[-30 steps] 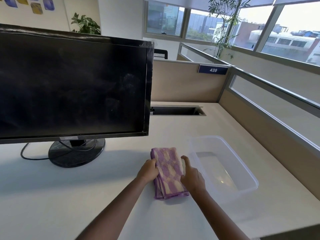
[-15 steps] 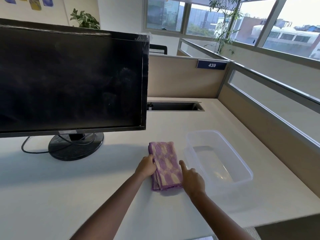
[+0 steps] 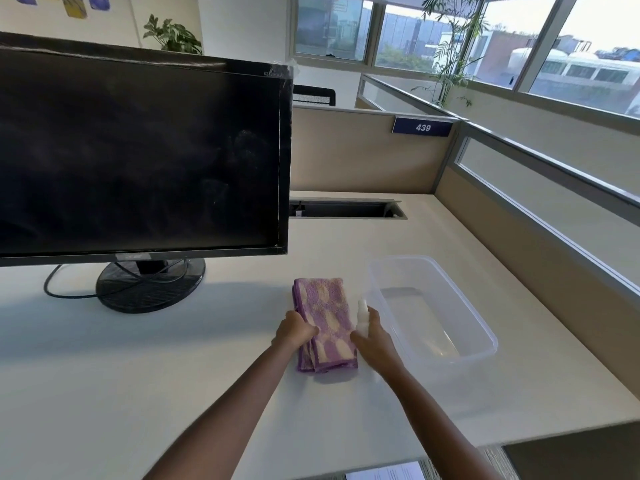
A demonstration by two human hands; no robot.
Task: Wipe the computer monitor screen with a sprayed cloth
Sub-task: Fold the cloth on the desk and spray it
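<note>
The left hand (image 3: 295, 329) grips the left edge of the folded purple cloth (image 3: 323, 320) lying on the desk (image 3: 104, 375). The right hand (image 3: 372, 339), touching the cloth's right side, holds a small white spray bottle (image 3: 362, 315). The monitor (image 3: 138, 154) stands beyond the left hand.

Purple-cream patterned cloth (image 3: 325, 323); black monitor (image 3: 138, 157).

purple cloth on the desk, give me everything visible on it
The cloth is a terry-looking towel, purple with pale cream blotches and a purple hem, folded into a thick rectangle with layered edges showing at its left side and near end. It lies flat on the white desk, between the monitor's stand and the clear plastic tub. The left hand grips its left edge; the right hand, holding a small white spray bottle, is at its right edge.
</note>
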